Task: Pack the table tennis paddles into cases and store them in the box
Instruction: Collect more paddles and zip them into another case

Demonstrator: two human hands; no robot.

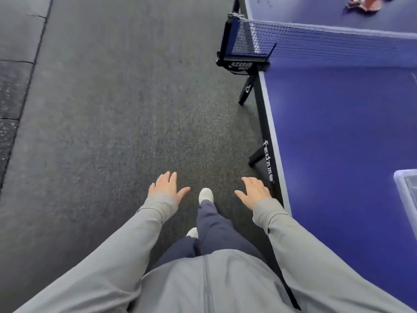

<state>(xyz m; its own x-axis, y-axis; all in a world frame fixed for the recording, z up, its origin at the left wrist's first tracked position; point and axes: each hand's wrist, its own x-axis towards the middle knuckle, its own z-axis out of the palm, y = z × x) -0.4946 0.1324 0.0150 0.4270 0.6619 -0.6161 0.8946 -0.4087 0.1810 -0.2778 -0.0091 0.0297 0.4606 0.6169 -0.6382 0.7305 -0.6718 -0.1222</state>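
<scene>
your left hand and right hand hang empty, fingers spread apart. the paddles lie on the worktop beyond the net, the box nearer you. paddles likely light and stiff; take them by the handle.

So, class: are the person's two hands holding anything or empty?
Empty. The left hand and right hand hover over the dark grey floor, fingers spread, gripping nothing.

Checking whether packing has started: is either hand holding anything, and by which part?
Nothing is held. The left hand and right hand are both open and empty above the floor.
</scene>
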